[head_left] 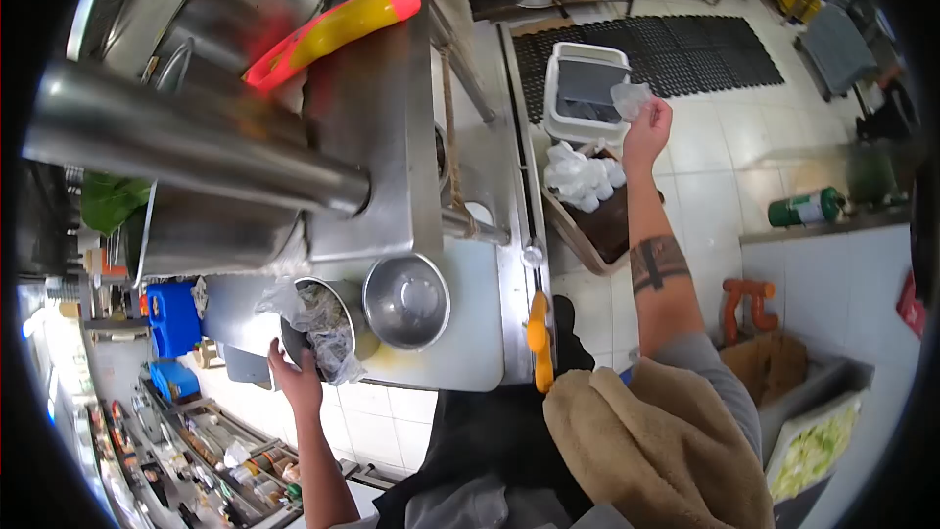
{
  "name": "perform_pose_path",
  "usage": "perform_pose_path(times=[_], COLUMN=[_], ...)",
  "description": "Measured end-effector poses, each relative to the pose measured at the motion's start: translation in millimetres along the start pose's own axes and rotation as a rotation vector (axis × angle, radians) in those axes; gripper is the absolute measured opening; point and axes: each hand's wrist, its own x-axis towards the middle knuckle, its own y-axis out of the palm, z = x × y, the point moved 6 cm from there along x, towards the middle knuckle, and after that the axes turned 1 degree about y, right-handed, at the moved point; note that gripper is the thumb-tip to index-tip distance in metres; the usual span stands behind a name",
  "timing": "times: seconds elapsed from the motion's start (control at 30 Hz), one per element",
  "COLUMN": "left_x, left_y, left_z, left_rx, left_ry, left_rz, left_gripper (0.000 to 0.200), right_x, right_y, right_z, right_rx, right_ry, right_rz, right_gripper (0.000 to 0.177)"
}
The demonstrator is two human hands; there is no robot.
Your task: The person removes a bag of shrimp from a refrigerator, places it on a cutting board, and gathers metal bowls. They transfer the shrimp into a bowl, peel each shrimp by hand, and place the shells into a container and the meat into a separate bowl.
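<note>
Left hand (294, 382) has its grip wrapped round the near edge of a metal bowl (290, 338) that's stuffed with crinkly plastic wrap (323, 328). The bowl sits at the edge of the bench (460, 353). Just beside that grip, further onto the bench, is an empty steel bowl (406, 301). Right hand (646, 132) is stretched way out, grip pinched tight on a crumpled bit of clear plastic (630, 98), held right over a white bin (586, 49) on the floor. Below that grip there's a brown box (602, 225) with white wads (583, 176) in it.
</note>
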Motion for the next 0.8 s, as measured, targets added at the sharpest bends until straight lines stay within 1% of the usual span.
perform_pose_path(times=[0.03,0.1,0.13,0.17,0.23,0.27,0.33,0.37,0.4,0.43,0.47,0.5,0.53,0.6,0.63,0.67,0.73,0.77,0.8], left_x=[-6,-39,-43,-44,-43,-41,-47,-46,-44,-44,-45,-47,-49,-68,-84,-106,-163,-197,-231], left_y=[2,18,16,18,33,32,31,31,38,51,64,70,61,39,28,18,3,-7,-33], left_z=[-5,5,-8,-4,9,12,36,43,53,62,73,81,68,37,32,34,58,73,73], left_rx=[0.013,-0.577,-0.631,-0.627,-1.108,-1.157,-1.218,-1.255,-1.244,-1.236,-1.243,-1.247,-1.256,-1.290,-1.315,-1.347,-1.428,-1.483,-1.486], left_ry=[-0.019,-0.729,-0.904,-0.925,-0.937,-0.959,-0.946,-0.937,-0.992,-1.048,-1.073,-1.098,-1.083,-1.054,-1.040,-1.066,-1.103,-1.139,-1.138], left_rz=[-0.024,0.122,0.131,0.119,0.181,0.130,0.157,0.188,0.232,0.285,0.248,0.209,0.150,0.048,0.004,-0.058,-0.083,-0.104,-0.179], left_gripper=[0.050,0.058,0.046,0.046,0.032,0.022,0.018,0.016,0.013,0.010,0.009,0.009,0.009,0.008,0.008,0.008,0.009,0.009,0.010], right_x=[15,27,33,28,23,23,0,-18,-35,-44,-59,-70,-79,-98,-109,-119,-165,-200,-243], right_y=[7,32,29,35,35,37,21,6,-14,-41,-61,-83,-102,-137,-150,-160,-161,-152,-139], right_z=[-36,-109,-155,-157,-140,-129,-122,-106,-90,-77,-41,-18,1,47,71,97,155,187,219], right_rx=[0.025,-0.601,-0.676,-0.677,-0.468,-0.700,-0.461,-0.323,-0.189,-0.333,-0.379,-0.356,-0.331,-0.344,-0.366,-0.390,-0.367,-0.331,-0.303], right_ry=[0.007,0.214,0.350,0.351,0.462,0.312,0.332,0.501,0.667,0.688,0.747,0.802,0.856,0.839,0.823,0.803,0.854,0.974,1.102], right_rz=[0.021,0.359,0.427,0.452,0.374,0.490,0.621,0.633,0.634,0.574,0.533,0.494,0.455,0.442,0.507,0.572,0.889,1.102,1.332], right_gripper=[0.024,0.042,0.057,0.057,0.059,0.058,0.053,0.049,0.044,0.036,0.035,0.031,0.028,0.020,0.018,0.017,0.019,0.018,0.017])
